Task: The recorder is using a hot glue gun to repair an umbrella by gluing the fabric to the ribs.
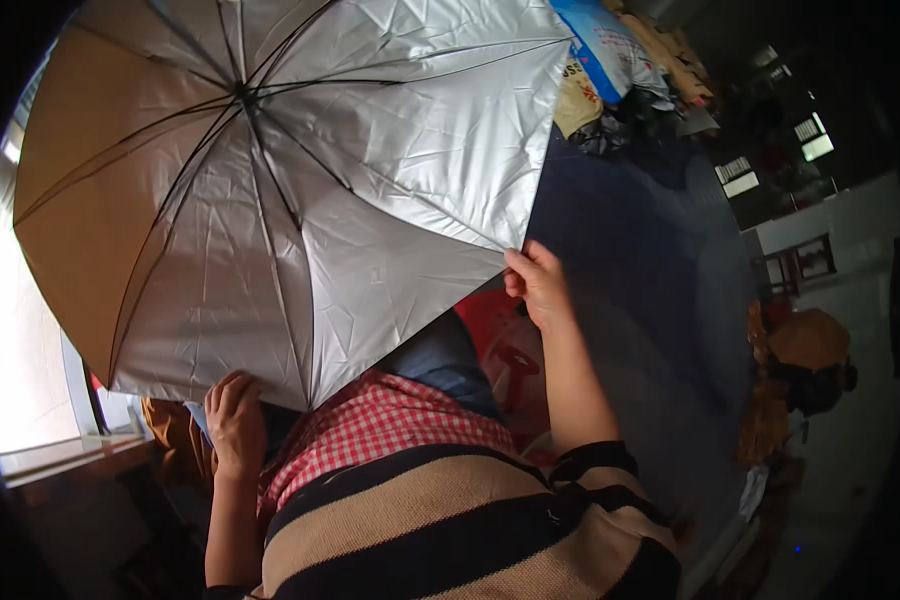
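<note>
An opened umbrella [390, 270] with a silver inner lining fills the upper left, its underside facing me. Dark ribs spread from a hub near the top of the canopy. At the canopy's right corner, my right hand [538, 285] pinches the fabric at a rib's tip between thumb and fingers. My left hand [235, 425] grips the near edge, fingers curled over the lining and the thumb hidden. Below the canopy lies my red-and-white checked cloth [390, 415], over my lap.
Something red, perhaps a plastic stool [515, 365], shows beside my legs. Blue and pale bags [610, 60] are heaped at the far right of the umbrella. A bright window [25, 350] stands at left. Brown items [805, 345] sit at the right, past a dark floor [630, 230].
</note>
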